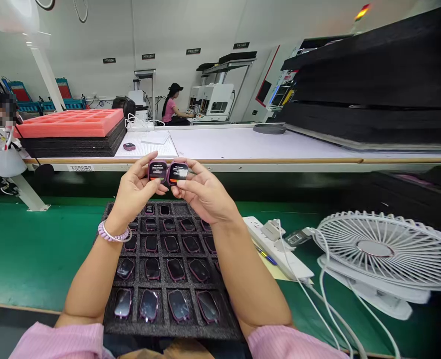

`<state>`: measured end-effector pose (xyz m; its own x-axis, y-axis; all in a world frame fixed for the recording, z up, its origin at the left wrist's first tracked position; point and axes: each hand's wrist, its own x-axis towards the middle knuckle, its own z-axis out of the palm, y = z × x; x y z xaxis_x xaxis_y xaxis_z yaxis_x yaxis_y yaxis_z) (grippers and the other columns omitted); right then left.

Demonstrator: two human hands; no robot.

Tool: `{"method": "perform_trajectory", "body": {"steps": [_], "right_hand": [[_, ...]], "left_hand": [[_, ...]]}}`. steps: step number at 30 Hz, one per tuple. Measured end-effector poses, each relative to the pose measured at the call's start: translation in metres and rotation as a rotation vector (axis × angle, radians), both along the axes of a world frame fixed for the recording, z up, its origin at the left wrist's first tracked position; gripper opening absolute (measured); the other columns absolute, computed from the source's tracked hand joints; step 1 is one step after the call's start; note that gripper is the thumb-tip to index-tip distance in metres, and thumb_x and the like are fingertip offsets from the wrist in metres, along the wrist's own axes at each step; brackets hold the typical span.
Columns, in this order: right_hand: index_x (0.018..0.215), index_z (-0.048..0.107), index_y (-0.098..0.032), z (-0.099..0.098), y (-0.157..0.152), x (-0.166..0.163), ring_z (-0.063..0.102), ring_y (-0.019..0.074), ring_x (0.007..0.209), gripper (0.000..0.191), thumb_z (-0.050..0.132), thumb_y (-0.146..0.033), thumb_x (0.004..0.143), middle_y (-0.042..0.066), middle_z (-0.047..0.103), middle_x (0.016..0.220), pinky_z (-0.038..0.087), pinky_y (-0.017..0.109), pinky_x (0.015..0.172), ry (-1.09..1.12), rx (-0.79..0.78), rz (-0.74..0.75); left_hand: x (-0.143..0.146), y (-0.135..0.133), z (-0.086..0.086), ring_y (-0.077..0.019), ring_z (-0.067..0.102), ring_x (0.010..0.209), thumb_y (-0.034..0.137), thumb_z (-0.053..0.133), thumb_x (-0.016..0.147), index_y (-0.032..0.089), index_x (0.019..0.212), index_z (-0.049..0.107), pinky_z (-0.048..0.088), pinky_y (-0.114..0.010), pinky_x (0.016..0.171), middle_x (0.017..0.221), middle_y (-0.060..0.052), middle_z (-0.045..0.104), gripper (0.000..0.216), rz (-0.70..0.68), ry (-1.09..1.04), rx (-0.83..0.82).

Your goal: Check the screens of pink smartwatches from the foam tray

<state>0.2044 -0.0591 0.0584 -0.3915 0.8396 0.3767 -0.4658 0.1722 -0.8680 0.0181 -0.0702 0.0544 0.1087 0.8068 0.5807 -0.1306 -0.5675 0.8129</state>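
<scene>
My left hand [136, 192] pinches a small purple smartwatch body [157, 171] with a lit screen, held up above the tray. My right hand [204, 192] pinches a second purple watch body [178, 172], its screen also lit, right beside the first so the two nearly touch. Below my forearms lies a black foam tray [168, 326] whose pockets hold several more purple watch bodies with dark screens. A purple bead bracelet [111, 234] circles my left wrist.
A white desk fan [385, 254] lies at the right, by a white power strip [276, 249] with cables. Across the green mat stands a long white bench with a pink foam tray [71, 122] on black trays, another watch body [129, 146], and stacked black foam [373, 85]. A person sits far back.
</scene>
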Motion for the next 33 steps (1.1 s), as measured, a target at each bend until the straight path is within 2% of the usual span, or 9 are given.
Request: {"method": "perform_trajectory", "body": {"steps": [3,6,9,14,17,24,29,33], "right_hand": [[0.121,0.059,-0.023,-0.002,0.003,-0.001,0.060,0.0112,0.066,0.055,0.085,-0.023,0.072,-0.001,0.065,0.091,0.051,0.025,0.061,0.002,0.017,-0.048],[0.118,0.059,-0.023,-0.003,0.005,-0.004,0.057,0.0100,0.064,0.053,0.086,-0.027,0.072,-0.001,0.064,0.093,0.049,0.024,0.058,0.008,0.026,-0.077],[0.116,0.060,-0.023,-0.005,0.007,-0.006,0.055,0.0098,0.064,0.053,0.088,-0.032,0.072,0.000,0.064,0.096,0.048,0.023,0.057,0.009,0.035,-0.109],[0.113,0.059,-0.022,-0.007,0.009,-0.009,0.047,0.0090,0.061,0.054,0.089,-0.036,0.071,-0.003,0.059,0.083,0.042,0.021,0.055,-0.004,0.067,-0.160],[0.112,0.059,-0.023,-0.006,0.008,-0.009,0.046,0.0099,0.063,0.053,0.087,-0.035,0.070,-0.002,0.059,0.087,0.043,0.023,0.056,-0.021,0.087,-0.174],[0.114,0.057,-0.023,-0.004,0.007,-0.010,0.049,0.0107,0.068,0.056,0.082,-0.026,0.064,0.000,0.063,0.097,0.045,0.024,0.060,-0.019,0.048,-0.146],[0.115,0.057,-0.022,-0.005,0.006,-0.010,0.050,0.0107,0.067,0.056,0.080,-0.024,0.064,-0.001,0.063,0.092,0.043,0.024,0.061,-0.022,0.024,-0.143],[0.116,0.058,-0.022,-0.005,0.006,-0.009,0.049,0.0106,0.064,0.054,0.079,-0.025,0.066,-0.002,0.061,0.085,0.042,0.025,0.060,-0.019,0.037,-0.140]], "left_hand": [[0.003,0.000,-0.001,-0.0113,0.076,0.074,0.023,0.072,0.088,0.022,0.149,0.056,0.068,-0.022,0.074,0.122,-0.008,0.074,0.062,-0.027,-0.019,-0.032],[0.004,-0.001,0.000,-0.0117,0.077,0.073,0.025,0.067,0.091,0.022,0.149,0.057,0.069,-0.022,0.073,0.117,-0.006,0.075,0.059,-0.048,-0.037,-0.066],[0.006,-0.002,0.001,-0.0126,0.078,0.073,0.026,0.068,0.089,0.021,0.146,0.059,0.069,-0.021,0.070,0.113,-0.004,0.076,0.057,-0.053,-0.066,-0.087],[0.009,-0.003,0.001,-0.0128,0.078,0.071,0.028,0.075,0.087,0.019,0.141,0.062,0.068,-0.020,0.068,0.111,-0.005,0.076,0.056,-0.026,-0.055,-0.092],[0.008,-0.002,0.001,-0.0121,0.077,0.071,0.030,0.074,0.087,0.020,0.141,0.061,0.068,-0.021,0.069,0.115,-0.005,0.076,0.056,-0.030,-0.042,-0.099],[0.006,0.001,0.004,-0.0126,0.077,0.066,0.029,0.069,0.081,0.018,0.141,0.058,0.067,-0.021,0.064,0.105,-0.003,0.075,0.062,-0.052,-0.106,-0.155],[0.009,-0.002,0.008,-0.0148,0.076,0.063,0.028,0.071,0.074,0.016,0.134,0.059,0.066,-0.021,0.061,0.088,0.001,0.074,0.063,-0.053,-0.142,-0.181],[0.009,-0.004,0.009,-0.0145,0.076,0.062,0.028,0.069,0.074,0.016,0.128,0.062,0.066,-0.022,0.062,0.089,0.000,0.074,0.056,-0.040,-0.138,-0.184]]}}
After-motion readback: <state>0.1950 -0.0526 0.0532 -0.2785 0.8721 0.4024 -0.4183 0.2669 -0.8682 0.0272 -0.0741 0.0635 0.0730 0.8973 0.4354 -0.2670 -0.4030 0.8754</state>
